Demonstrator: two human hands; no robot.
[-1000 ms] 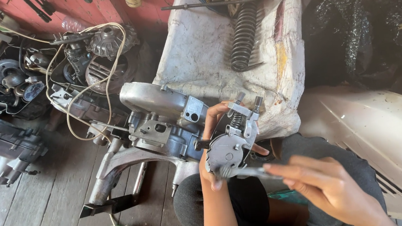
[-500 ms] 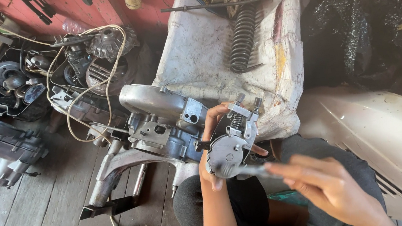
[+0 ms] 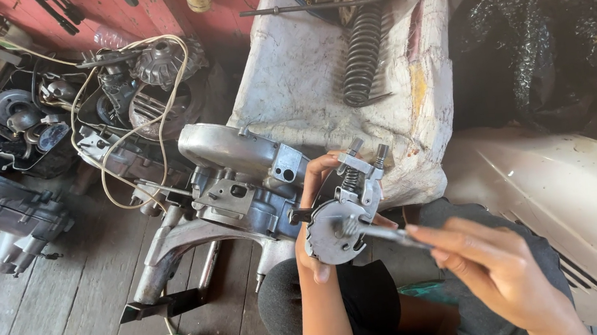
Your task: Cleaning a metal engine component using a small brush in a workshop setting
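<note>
- The left hand (image 3: 316, 214) is wrapped around a round metal engine part (image 3: 339, 224), fingers curled over its far edge and thumb under the near edge, holding it up over the person's lap, just right of the grey engine block (image 3: 241, 184) on the wooden floor (image 3: 27, 329)
- The right hand (image 3: 498, 272) pinches a thin metal tool (image 3: 387, 233) between fingertips, its tip touching the face of the part
- The part looks like cast metal: stiff, fairly heavy for one hand, with a toothed rim and two bolts and a spring standing up at the far side
- It is probably oily, so it could slip; the rim grip looks sound, and the bolts and spring are best left alone
- Far behind, a black coil spring (image 3: 363, 53) lies on a dirty white sack (image 3: 304, 78); a white body panel (image 3: 574, 183) sits right
</note>
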